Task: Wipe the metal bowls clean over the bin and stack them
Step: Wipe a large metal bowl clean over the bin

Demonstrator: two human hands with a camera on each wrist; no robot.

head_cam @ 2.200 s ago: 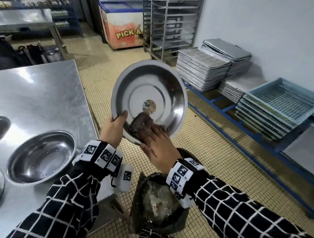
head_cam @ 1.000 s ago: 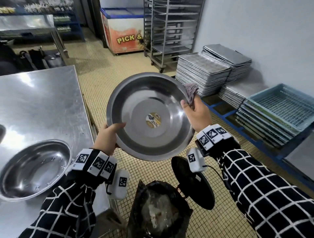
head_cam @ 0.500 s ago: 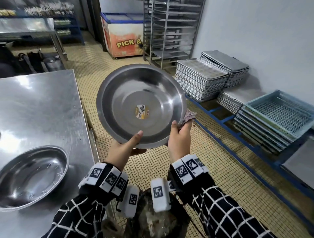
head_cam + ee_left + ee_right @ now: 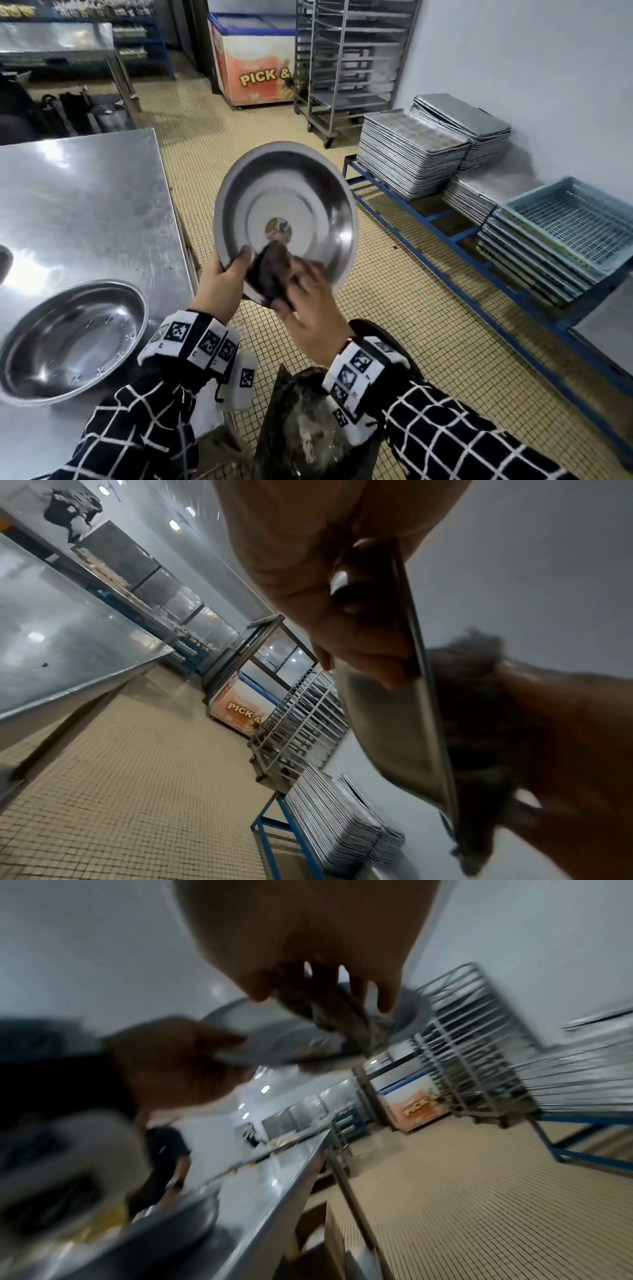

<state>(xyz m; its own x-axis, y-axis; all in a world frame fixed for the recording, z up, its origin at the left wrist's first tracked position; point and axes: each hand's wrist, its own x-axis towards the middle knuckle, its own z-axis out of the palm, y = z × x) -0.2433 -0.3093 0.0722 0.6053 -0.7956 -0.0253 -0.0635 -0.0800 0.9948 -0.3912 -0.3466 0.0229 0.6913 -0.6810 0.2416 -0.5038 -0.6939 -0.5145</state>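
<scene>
Steel bowl [image 4: 286, 219] tilts upright above the black-lined bin [image 4: 308, 435], its lower rim gripped by the left hand [image 4: 219, 284]. The right hand [image 4: 308, 318] presses a dark cloth [image 4: 270, 270] against the inside. Another bowl [image 4: 72, 339] sits on the tabletop [image 4: 85, 205].
</scene>
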